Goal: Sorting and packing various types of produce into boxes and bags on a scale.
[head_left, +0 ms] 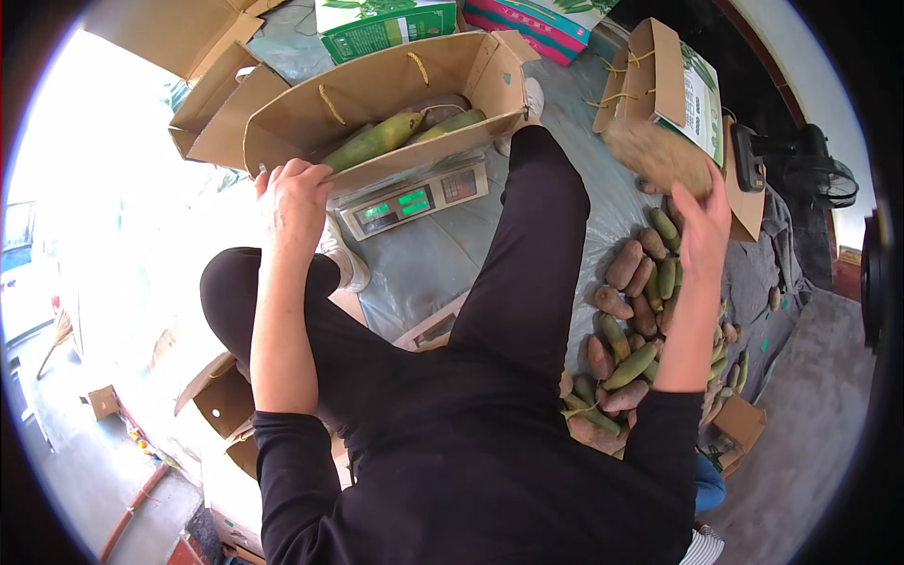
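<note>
A long cardboard carton [282,141] with yellow rope handles stands on a digital scale [414,202] in front of me. Inside it lie long green radishes [377,139] and a brownish-purple root [443,110]. My left hand [294,202] has its fingers hooked over the carton's near left rim. On the right, my right hand [704,221] holds up a large, pale brown root [659,158], smeared by motion, its exact kind unclear. Beneath that hand spreads a pile of reddish-brown sweet potatoes [624,264] and green radishes [630,367].
Another carton with yellow handles [650,75] stands behind my right hand. A green printed box [386,33] and a pink-and-teal one [527,28] are at the back. A black fan [817,177] is at the far right. Plastic sheeting [424,282] covers the floor.
</note>
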A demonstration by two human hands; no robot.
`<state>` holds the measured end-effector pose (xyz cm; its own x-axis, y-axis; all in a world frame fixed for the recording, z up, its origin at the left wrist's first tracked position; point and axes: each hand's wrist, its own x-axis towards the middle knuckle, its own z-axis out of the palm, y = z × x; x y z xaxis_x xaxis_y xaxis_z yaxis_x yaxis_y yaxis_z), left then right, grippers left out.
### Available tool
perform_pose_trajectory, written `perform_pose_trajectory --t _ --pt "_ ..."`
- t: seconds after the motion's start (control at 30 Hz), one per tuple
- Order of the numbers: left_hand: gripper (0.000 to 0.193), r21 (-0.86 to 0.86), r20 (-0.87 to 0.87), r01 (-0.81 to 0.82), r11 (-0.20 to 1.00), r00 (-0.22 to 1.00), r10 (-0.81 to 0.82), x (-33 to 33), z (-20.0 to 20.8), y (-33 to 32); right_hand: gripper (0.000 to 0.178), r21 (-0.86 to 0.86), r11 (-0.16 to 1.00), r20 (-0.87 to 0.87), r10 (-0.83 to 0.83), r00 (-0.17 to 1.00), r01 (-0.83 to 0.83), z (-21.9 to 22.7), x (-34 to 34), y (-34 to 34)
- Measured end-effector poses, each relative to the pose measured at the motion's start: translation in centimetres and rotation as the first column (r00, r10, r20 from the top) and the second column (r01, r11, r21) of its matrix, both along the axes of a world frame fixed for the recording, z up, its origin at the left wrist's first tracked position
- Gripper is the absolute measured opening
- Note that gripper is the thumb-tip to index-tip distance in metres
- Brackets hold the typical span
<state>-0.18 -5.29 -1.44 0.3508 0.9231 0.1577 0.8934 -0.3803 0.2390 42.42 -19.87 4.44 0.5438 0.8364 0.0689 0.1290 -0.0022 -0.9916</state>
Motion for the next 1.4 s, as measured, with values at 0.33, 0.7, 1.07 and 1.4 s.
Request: perform_pose_trajectory --t 0.33,0.7,1.07,1.4 --pt "0.015 -0.031 -0.015 0.01 0.999 1.0 -0.01 0.1 0.1 0.3 0.057 -0.126 0.941 0.771 0.292 0.565 -0.315 -2.0 -11.6 15.6" --pt "0.021 -0.069 -0.004 0.007 0.998 1.0 -0.007 -0.2 0.0 0.3 0.047 -0.143 0.949 0.702 0.298 0.647 -0.281 -4.4 -12.0 15.0" --pt "0.023 -0.06 -0.006 0.011 0.998 1.0 -0.011 0.3 0.1 0.5 0.026 -0.511 0.837 0.475 0.084 0.876 0.197 -20.5 4.2 -6.4" --pt "0.024 -0.07 -0.056 -0.011 0.997 0.998 0.007 0.8 0.4 0.3 0.026 -0.737 0.645 0.221 -0.053 0.974 0.202 -31.1 1.4 -20.5"
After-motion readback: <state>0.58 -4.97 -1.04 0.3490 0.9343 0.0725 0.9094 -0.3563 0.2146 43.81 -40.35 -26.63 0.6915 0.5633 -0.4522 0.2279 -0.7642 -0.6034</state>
